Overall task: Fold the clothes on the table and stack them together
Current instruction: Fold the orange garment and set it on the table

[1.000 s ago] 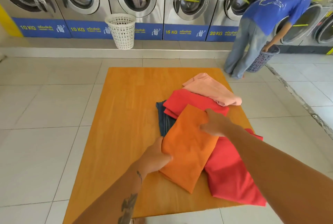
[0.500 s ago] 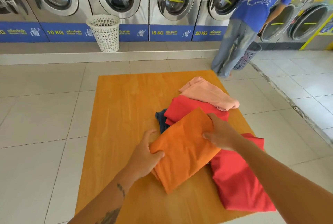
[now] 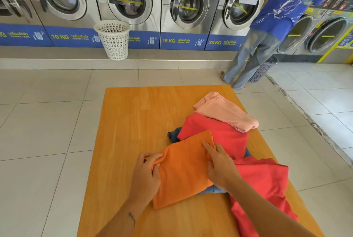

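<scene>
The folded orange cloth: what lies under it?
Under the folded orange cloth a strip of blue denim and the red garment show; how far they extend beneath is covered.

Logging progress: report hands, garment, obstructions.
Left hand pinching orange cloth edge; right hand flat on it. Half folded over jeans. Red garment beside, unfolded.

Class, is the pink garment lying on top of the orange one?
No; the pink garment lies on the red one, apart from the orange garment.
</scene>
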{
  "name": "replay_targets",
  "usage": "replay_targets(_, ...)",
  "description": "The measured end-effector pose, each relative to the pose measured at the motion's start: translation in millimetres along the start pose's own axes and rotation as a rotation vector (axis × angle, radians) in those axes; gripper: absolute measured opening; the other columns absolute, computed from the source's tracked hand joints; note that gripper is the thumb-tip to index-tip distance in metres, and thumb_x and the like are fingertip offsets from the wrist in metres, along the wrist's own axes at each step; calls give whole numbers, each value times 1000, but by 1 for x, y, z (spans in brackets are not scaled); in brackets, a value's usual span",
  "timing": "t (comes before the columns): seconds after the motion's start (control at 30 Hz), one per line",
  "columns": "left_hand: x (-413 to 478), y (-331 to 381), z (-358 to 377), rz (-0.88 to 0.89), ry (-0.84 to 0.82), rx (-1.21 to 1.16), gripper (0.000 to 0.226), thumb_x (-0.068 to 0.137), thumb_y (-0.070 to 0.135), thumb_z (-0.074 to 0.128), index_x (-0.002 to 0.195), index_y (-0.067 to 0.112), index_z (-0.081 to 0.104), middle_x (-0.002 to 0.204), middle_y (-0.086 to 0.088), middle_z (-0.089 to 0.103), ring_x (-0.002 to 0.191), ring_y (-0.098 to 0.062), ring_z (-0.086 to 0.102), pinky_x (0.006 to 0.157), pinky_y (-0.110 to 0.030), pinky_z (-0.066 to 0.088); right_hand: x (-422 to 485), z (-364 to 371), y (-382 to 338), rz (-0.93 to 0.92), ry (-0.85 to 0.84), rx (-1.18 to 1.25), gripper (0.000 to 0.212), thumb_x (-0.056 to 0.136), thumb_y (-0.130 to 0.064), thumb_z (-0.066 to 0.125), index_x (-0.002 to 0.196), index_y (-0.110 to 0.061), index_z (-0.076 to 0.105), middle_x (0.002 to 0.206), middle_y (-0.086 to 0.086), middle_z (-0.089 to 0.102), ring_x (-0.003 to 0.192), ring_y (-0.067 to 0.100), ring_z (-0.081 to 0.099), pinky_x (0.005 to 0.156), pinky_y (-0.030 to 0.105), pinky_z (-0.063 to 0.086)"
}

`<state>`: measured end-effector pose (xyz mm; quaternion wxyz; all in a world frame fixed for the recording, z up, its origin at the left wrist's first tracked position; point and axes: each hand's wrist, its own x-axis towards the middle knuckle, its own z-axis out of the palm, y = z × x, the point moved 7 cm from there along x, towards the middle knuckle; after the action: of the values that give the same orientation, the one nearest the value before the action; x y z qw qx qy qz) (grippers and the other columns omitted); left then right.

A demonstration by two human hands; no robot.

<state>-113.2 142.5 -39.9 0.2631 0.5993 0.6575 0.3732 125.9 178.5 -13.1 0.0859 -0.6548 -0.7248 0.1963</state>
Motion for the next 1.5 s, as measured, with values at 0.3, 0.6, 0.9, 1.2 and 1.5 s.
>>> replay_targets(0.3, 56, 13, -72, 13, 185, -178, 31, 93, 5, 59, 108, 28, 73, 110, 14, 56, 104, 3, 54, 84, -3, 39, 41, -41, -58, -231, 250, 194, 60, 80, 2, 58, 136, -21, 55, 93, -17, 48, 76, -1, 50, 65, 10, 35)
replay_targets(0.6, 203, -53, -151, 37, 256, -28, 32, 94, 10, 57, 113, 32, 69, 113, 11, 52, 104, -4, 55, 93, -24, 47, 185, -4, -138, -120, 232, 403, 56, 88, -8, 57, 138, -32, 51, 87, 0, 59, 70, 13, 57, 92, 32, 49)
replay_targets(0.9, 287, -134, -102, -235, -22, 415, 66, 96, 28, 52, 153, 35, 19, 161, -5, -13, 149, -32, -1, 118, -51, 17, 268, 71, -154, -178, 117, -238, 58, 95, -27, 44, 149, -34, 25, 163, 12, 1, 148, 37, 10, 117, 53, 21)
replay_targets(1.2, 248, -150, -37, 27, -197, 827, 71, 94, 62, 5, 156, 31, -5, 165, -3, -13, 151, -22, -14, 118, -56, -7, 253, 121, -143, -228, -164, -362, 68, 97, -53, 23, 151, -40, -15, 161, -1, -24, 148, 27, -19, 120, 54, 3)
replay_targets(1.5, 252, -141, -37, -81, -374, 802, 70, 95, 58, 15, 156, 31, -5, 164, -4, -16, 150, -23, -17, 117, -58, -10, 232, 86, -153, -224, -234, -310, 64, 99, -38, 31, 155, -31, 1, 164, 0, -12, 151, 25, -8, 121, 51, 5)
